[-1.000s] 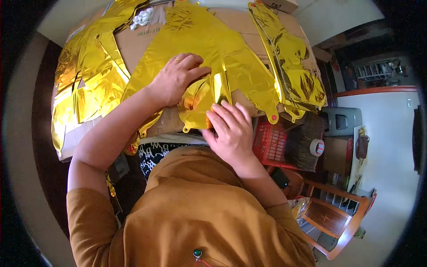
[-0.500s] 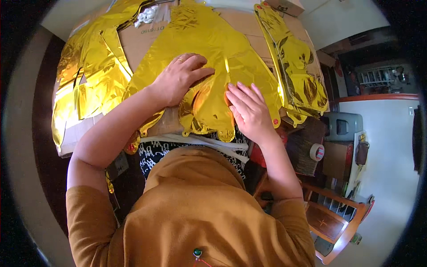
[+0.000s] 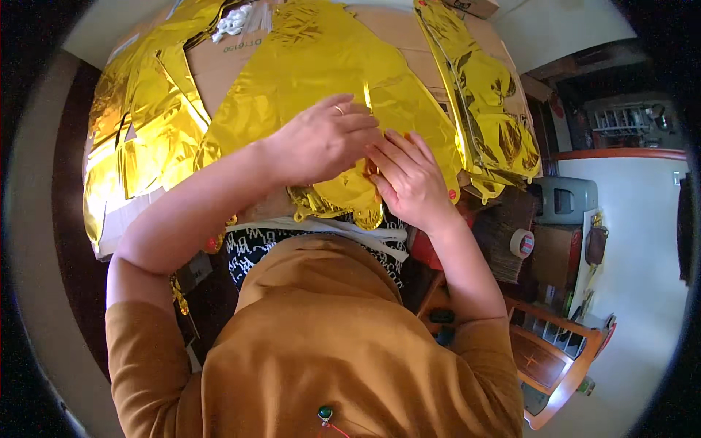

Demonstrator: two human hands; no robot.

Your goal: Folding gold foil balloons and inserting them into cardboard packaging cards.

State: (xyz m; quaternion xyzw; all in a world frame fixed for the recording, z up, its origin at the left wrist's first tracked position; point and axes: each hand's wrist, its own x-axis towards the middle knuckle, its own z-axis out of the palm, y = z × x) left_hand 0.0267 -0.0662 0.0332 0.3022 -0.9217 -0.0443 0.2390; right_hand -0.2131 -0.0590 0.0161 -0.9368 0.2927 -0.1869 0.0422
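A flat, uninflated gold foil balloon (image 3: 307, 80) lies across the cardboard in front of me, its scalloped, tabbed edge toward my body. My left hand (image 3: 325, 142), with a ring on one finger, is over the foil, its fingers loosely bent and reaching right; its thumb is hidden. Its fingertips meet those of my right hand (image 3: 410, 179), whose fingers stretch over the foil near the right side. A fold with orange reflections shows beneath the right palm. I see nothing gripped in either hand.
More gold foil pieces (image 3: 157, 109) lie at the left, with another folded bundle (image 3: 485, 95) at the right. Small white pieces (image 3: 232, 23) sit at the back. A tape roll (image 3: 521, 243), a grey plastic stool (image 3: 566, 201) and a wooden chair (image 3: 540, 361) are to my right.
My left hand has moved right across the foil until its fingers meet the right hand's. The right hand has stayed almost in place.
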